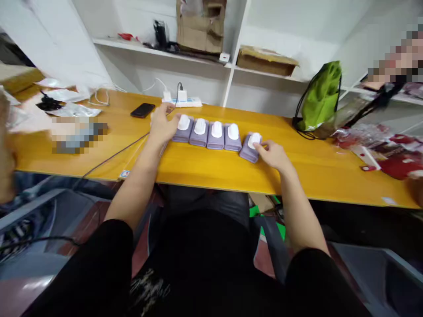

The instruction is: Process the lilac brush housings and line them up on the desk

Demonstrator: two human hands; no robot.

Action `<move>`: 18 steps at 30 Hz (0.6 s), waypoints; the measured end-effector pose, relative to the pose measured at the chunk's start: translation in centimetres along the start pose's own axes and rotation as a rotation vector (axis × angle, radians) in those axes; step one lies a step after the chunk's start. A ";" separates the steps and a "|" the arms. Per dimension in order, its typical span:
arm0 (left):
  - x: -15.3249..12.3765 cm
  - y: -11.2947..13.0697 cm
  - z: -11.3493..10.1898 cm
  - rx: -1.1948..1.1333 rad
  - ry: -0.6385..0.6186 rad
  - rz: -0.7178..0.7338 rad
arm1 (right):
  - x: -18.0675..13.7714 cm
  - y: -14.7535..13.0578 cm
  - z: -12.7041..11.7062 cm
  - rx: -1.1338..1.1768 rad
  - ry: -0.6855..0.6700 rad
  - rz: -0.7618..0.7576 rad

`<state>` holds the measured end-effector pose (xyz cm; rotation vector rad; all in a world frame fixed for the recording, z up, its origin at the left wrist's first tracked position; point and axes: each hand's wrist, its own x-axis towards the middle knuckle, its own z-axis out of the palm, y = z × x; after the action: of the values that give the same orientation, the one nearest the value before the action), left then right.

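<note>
Several small purple boxes with white caps (208, 132) stand in a row on the yellow table (211, 169). My left hand (162, 124) rests against the left end of the row, fingers curled by the first box (183, 127). My right hand (272, 154) grips the rightmost box (251, 147), which sits slightly apart from the others and turned at an angle.
A black phone (142, 110) and a white power strip (181, 102) lie behind the row, with a cable running to the front edge. A green bag (320, 97) stands at the right, red packets (393, 154) beyond it. Shelves hold cardboard boxes (266, 60). Plastic bags lie far left.
</note>
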<state>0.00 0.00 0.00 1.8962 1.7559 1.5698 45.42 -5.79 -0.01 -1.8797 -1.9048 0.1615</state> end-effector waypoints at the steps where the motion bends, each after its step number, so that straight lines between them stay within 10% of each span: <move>1: -0.7 0.8 0.3 -0.028 -0.024 0.051 | 0.2 0.8 -0.4 0.015 0.062 0.001; 5: -4.6 4.4 1.6 -0.153 -0.235 0.190 | 1.3 3.3 -1.1 0.207 0.076 -0.088; 10: -11.2 9.9 3.1 -0.242 -0.623 0.194 | 2.0 4.1 -0.5 0.546 -0.326 -0.249; 18: -14.3 13.3 4.7 -0.123 -0.836 0.154 | -1.9 4.7 -1.5 0.405 -0.424 -0.362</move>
<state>15.19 -13.05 -1.50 2.1882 1.1372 0.6845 50.26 -7.66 -0.97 -1.2801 -2.2381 0.8147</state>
